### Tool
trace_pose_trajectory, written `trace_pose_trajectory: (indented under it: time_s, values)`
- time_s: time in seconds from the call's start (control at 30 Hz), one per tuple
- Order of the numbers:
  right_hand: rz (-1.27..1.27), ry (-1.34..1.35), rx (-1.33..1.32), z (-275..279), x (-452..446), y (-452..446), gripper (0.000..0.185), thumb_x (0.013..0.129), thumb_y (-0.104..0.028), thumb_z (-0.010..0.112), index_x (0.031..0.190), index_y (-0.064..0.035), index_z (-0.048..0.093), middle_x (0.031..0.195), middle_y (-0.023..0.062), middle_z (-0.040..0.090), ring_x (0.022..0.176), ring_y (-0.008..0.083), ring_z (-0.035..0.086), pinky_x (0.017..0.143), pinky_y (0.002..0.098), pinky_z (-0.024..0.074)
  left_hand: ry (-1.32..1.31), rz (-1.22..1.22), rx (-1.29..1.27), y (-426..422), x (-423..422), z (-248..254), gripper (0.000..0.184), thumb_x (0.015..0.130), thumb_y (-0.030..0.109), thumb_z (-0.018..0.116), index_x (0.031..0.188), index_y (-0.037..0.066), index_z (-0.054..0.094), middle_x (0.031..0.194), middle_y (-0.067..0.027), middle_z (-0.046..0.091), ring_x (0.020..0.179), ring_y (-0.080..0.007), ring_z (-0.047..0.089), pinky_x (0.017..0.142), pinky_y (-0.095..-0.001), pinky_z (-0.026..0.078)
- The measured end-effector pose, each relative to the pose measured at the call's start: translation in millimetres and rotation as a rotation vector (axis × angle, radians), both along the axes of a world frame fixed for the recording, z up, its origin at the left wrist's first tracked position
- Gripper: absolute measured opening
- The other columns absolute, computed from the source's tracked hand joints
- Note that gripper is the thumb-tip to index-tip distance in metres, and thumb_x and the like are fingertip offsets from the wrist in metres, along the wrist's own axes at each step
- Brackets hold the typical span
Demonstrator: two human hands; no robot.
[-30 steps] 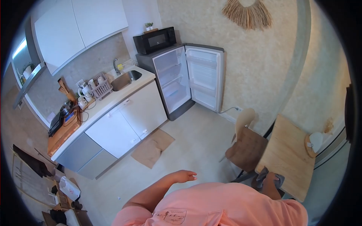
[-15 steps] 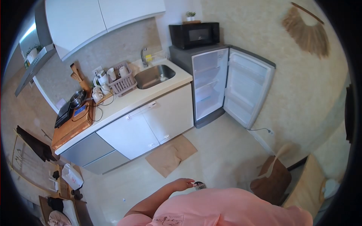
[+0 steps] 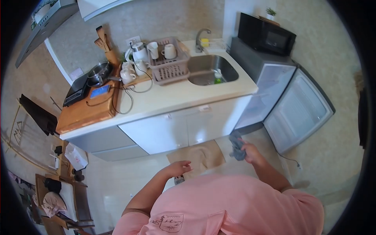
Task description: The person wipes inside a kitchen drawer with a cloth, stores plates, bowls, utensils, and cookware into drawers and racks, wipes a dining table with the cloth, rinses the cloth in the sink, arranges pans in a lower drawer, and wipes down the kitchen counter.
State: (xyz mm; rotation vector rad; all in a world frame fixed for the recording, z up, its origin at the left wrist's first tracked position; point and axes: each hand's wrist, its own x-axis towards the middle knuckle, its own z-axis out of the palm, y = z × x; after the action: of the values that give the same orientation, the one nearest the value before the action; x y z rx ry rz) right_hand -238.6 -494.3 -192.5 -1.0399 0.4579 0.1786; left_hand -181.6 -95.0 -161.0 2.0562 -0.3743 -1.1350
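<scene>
My right hand (image 3: 252, 153) is closed around a crumpled grey cloth (image 3: 237, 146), held above the floor in front of the fridge's lower edge. My left hand (image 3: 178, 169) hovers over the edge of the brown floor mat (image 3: 201, 154), its fingers loosely bent and apart, with nothing seen in them. Just below that hand shows a dark slipper with pale lettering (image 3: 179, 180), partly hidden by my shirt. To the right of the cloth, the grey fridge (image 3: 260, 56) has its door (image 3: 299, 111) standing wide open.
A steel sink (image 3: 213, 64) with a green-and-white item in it is set in the counter (image 3: 164, 100). Beside it are a dish rack (image 3: 170, 72) with mugs, a kettle and a pan (image 3: 100, 72). A black microwave (image 3: 266, 35) tops the fridge. A chair (image 3: 70, 196) stands at lower left.
My view has moved nearer the counter and fridge. My right hand has come into sight with the grey cloth. My left hand now appears further left and higher.
</scene>
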Motion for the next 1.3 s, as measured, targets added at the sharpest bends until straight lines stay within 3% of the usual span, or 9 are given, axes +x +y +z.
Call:
trace_pose_trajectory:
  time_s: [0.07, 0.23, 0.27, 0.3, 0.53, 0.93, 1.03, 1.17, 1.3]
  values:
    - [0.085, -0.131, 0.039, 59.1, 72.9, 44.0, 0.070, 0.071, 0.006, 0.045, 0.140, -0.0014, 0.040, 0.126, 0.0167, 0.052, 0.114, 0.0284, 0.055, 0.096, 0.0391, 0.0482, -0.212, -0.167, -0.077, 8.1, 75.0, -33.2, 0.074, 0.089, 0.048, 0.063, 0.147, 0.008, 0.038, 0.137, -0.0163, 0.053, 0.126, -0.0276, 0.050, 0.104, -0.0367, 0.040]
    - [0.254, -0.317, 0.159, 175.5, 163.1, 115.8, 0.068, 0.071, 0.007, 0.046, 0.137, -0.0053, 0.038, 0.128, 0.0148, 0.050, 0.118, 0.0257, 0.052, 0.101, 0.0361, 0.0440, -0.134, 0.359, -0.508, -28.6, 176.1, 69.8, 0.075, 0.090, 0.039, 0.067, 0.147, 0.007, 0.030, 0.140, -0.0112, 0.047, 0.124, -0.0259, 0.051, 0.102, -0.0398, 0.043]
    - [0.261, -0.318, 0.166, 180.1, 180.2, 118.4, 0.068, 0.071, 0.007, 0.046, 0.137, -0.0053, 0.038, 0.128, 0.0148, 0.050, 0.118, 0.0257, 0.052, 0.101, 0.0361, 0.0440, 0.157, 0.311, -0.685, -35.8, 196.6, 80.7, 0.066, 0.091, 0.034, 0.066, 0.142, 0.006, 0.037, 0.134, -0.0103, 0.051, 0.119, -0.0233, 0.054, 0.098, -0.0391, 0.046]
    - [0.245, -0.302, 0.027, 183.0, 194.8, 116.2, 0.063, 0.074, 0.006, 0.047, 0.135, -0.0056, 0.041, 0.128, 0.0140, 0.050, 0.118, 0.0250, 0.051, 0.099, 0.0357, 0.0441, 0.454, 0.254, -0.858, -46.6, 212.7, 86.5, 0.056, 0.092, 0.029, 0.066, 0.137, 0.005, 0.043, 0.129, -0.0094, 0.055, 0.114, -0.0206, 0.057, 0.095, -0.0384, 0.049]
    - [0.368, -0.218, -0.589, 145.6, 353.8, -4.1, 0.039, 0.086, -0.011, 0.055, 0.125, -0.0104, 0.053, 0.123, 0.0078, 0.053, 0.118, 0.0212, 0.048, 0.099, 0.0345, 0.0384, 0.552, 0.344, -0.756, -143.4, 319.8, 81.4, 0.020, 0.093, 0.017, 0.055, 0.108, 0.005, 0.062, 0.095, -0.0042, 0.064, 0.080, -0.0147, 0.060, 0.074, -0.0339, 0.052]
    - [0.360, -0.124, -0.674, 118.5, 733.5, -129.4, 0.055, 0.099, -0.035, 0.048, 0.151, -0.0324, 0.031, 0.153, 0.0101, 0.031, 0.115, 0.0307, 0.047, 0.095, 0.0408, 0.0424, 0.357, 0.727, -0.701, -312.5, 481.7, 142.0, 0.035, 0.092, 0.036, 0.055, 0.104, 0.004, 0.065, 0.092, -0.0085, 0.065, 0.080, -0.0205, 0.061, 0.073, -0.0404, 0.048]
    - [0.341, -0.109, -0.498, 99.2, 772.1, -112.9, 0.053, 0.100, -0.031, 0.045, 0.151, -0.0318, 0.030, 0.139, 0.0115, 0.046, 0.094, 0.0264, 0.056, 0.084, 0.0380, 0.0484, 0.306, 0.758, -0.900, -334.5, 510.5, 145.7, 0.041, 0.093, 0.039, 0.055, 0.107, 0.002, 0.064, 0.098, -0.0105, 0.067, 0.086, -0.0228, 0.062, 0.077, -0.0409, 0.048]
    - [0.411, -0.190, -0.507, 89.1, 789.3, -100.9, 0.051, 0.101, -0.024, 0.041, 0.151, -0.0282, 0.031, 0.089, 0.0059, 0.056, 0.058, 0.0130, 0.049, 0.052, 0.0276, 0.0442, 0.308, 0.895, -0.853, -360.7, 556.7, 108.8, 0.040, 0.092, 0.036, 0.055, 0.108, 0.000, 0.064, 0.100, -0.0132, 0.067, 0.090, -0.0243, 0.062, 0.078, -0.0399, 0.047]
    - [0.330, -0.155, -0.564, 98.3, 796.3, -91.3, 0.050, 0.099, -0.021, 0.043, 0.149, -0.0258, 0.036, 0.067, 0.0026, 0.052, 0.044, 0.0091, 0.039, 0.038, 0.0246, 0.0339, -0.070, 0.755, -0.351, -374.1, 581.2, 77.9, 0.039, 0.093, 0.031, 0.050, 0.111, -0.001, 0.064, 0.106, -0.0194, 0.066, 0.099, -0.0295, 0.063, 0.082, -0.0424, 0.047]
